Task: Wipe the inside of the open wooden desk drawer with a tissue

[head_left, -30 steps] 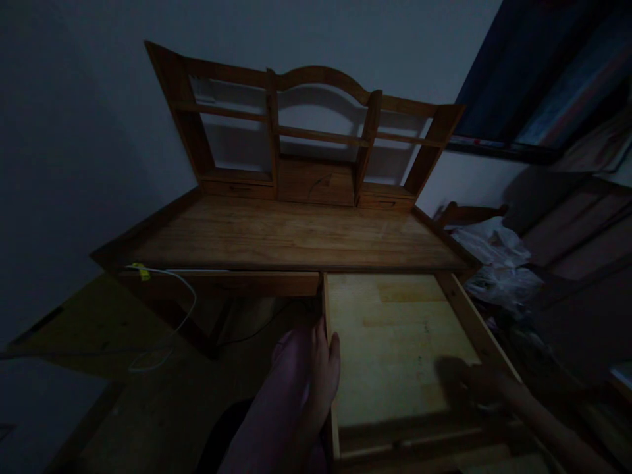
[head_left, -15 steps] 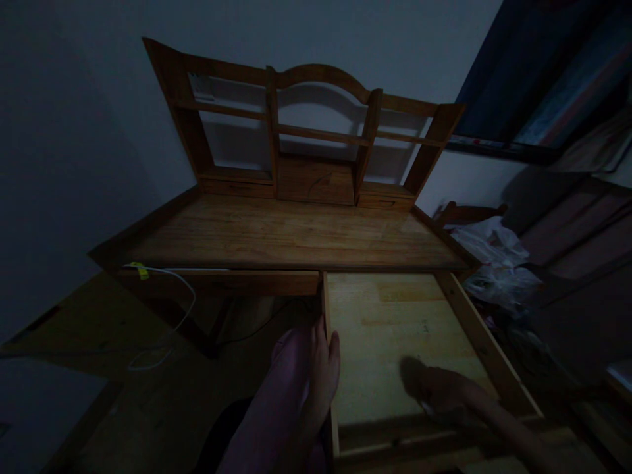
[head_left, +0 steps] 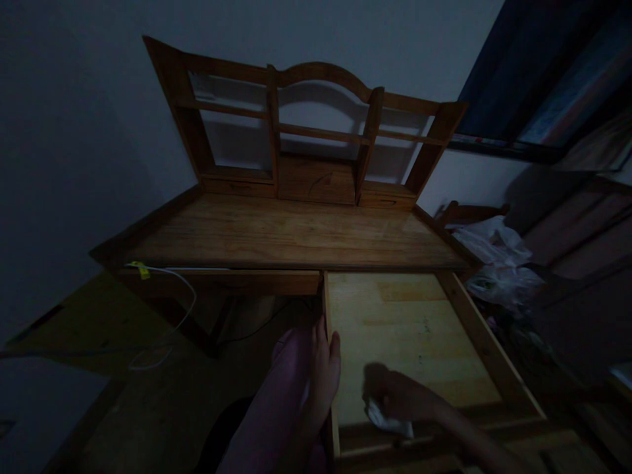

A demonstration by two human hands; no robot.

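Nearest the camera, the right hand (head_left: 397, 395) lies low in the front left corner of the open drawer (head_left: 486, 345). Its fingers are curled down over a crumpled white cloth (head_left: 388, 419), which they press against the pale wooden drawer bottom just behind the front wall. The hand is in deep shadow, so single fingers are hard to make out.

Just beside it, the left hand (head_left: 323, 368) rests on the drawer's left side wall. Its fingers are straight and held together, pointing away from the person and gripping nothing.

The drawer is pulled well out from under the right half of the desk top (head_left: 296, 230). Off the left front edge of the desk, a white cable (head_left: 184, 299) with a yellow tag (head_left: 141, 270) loops down toward the floor. To the right of the desk lie crumpled plastic bags (head_left: 494, 253).

Farthest back, a wooden hutch (head_left: 316, 131) with an arched middle and open shelves stands on the rear of the desk, against the wall (head_left: 74, 131).
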